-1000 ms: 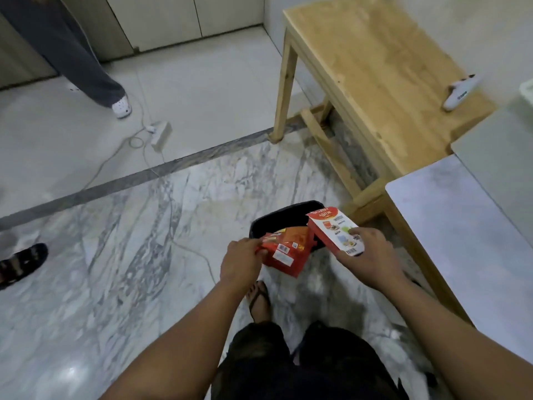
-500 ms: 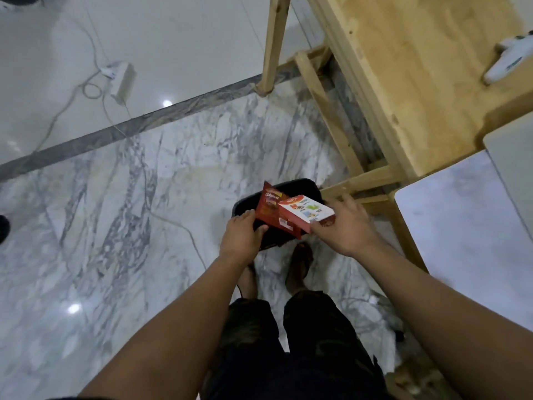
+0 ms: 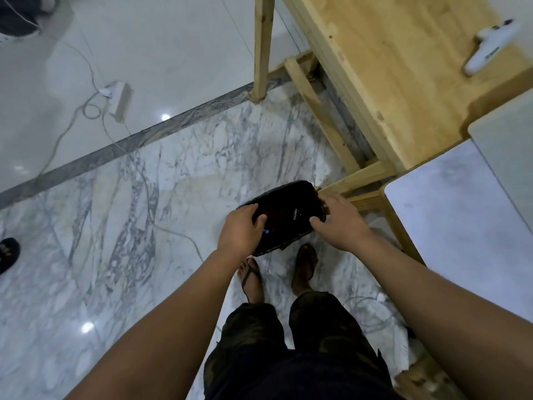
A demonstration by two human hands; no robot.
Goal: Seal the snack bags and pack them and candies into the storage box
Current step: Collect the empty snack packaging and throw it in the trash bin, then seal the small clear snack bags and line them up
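A black storage box (image 3: 288, 203) stands on the marble floor just in front of my feet. My left hand (image 3: 239, 229) grips its left rim, with the fingers curled over the edge. At the right rim my right hand (image 3: 337, 223) hovers or rests with spread, fairly straight fingers and the thumb toward the inside. The box's inside is dark, with only faint reddish shapes, a small blue dot and a white label showing. No snack pack is in either hand.
A wooden table (image 3: 403, 82) with a white handheld device (image 3: 487, 50) stands to the right, one leg (image 3: 261, 47) near the box. A white tabletop (image 3: 461, 226) lies at the right edge. A power strip (image 3: 119, 102) and cables cross the floor. Another person's sandalled foot (image 3: 7, 254) is at the left.
The red snack pack and the red-and-white pack that I held over the box are gone from my hands. Both hands now sit at the box's rims. My view has tilted further down.
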